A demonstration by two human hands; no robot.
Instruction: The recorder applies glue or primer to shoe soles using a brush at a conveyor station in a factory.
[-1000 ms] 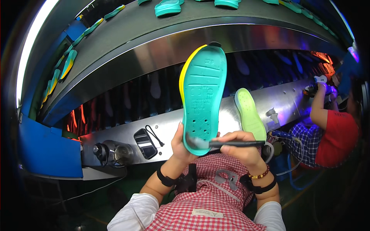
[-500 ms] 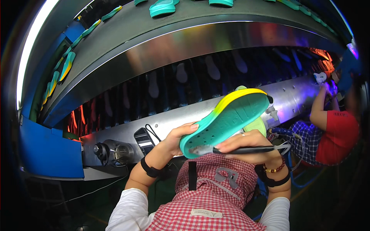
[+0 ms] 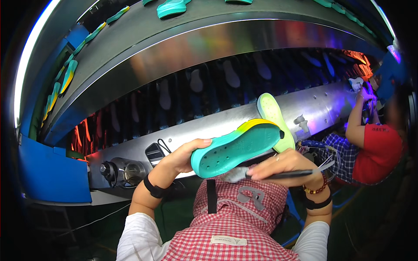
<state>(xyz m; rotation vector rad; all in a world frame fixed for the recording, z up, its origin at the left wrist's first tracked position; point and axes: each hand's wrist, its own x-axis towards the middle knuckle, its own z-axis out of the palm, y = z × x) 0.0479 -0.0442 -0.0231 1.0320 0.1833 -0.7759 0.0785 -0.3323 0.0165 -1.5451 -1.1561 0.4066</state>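
A teal shoe sole point(image 3: 230, 150) with a yellow edge is tilted before me, its hollowed, hole-dotted face turned up. My left hand point(image 3: 185, 154) is closed on its left end, thumb over the rim. My right hand point(image 3: 283, 165) grips a brush point(image 3: 287, 174) by its black handle. The pale bristles point left, just below the sole's lower edge; whether they touch it I cannot tell. Behind the sole's right end, a light green insole-shaped piece point(image 3: 272, 111) lies on the metal ledge point(image 3: 196, 130), partly hidden.
A glass jar point(image 3: 130, 171) with a black cap and a black-rimmed tray point(image 3: 155, 152) stand on the ledge's left. Beyond it, dark slots hold several sole shapes. Above runs a conveyor point(image 3: 130, 43) carrying teal soles. A co-worker in a red top point(image 3: 376, 150) sits at right.
The brush has come off the sole's hollow face to below its edge. The sole has shifted down and left, uncovering more of the light green piece.
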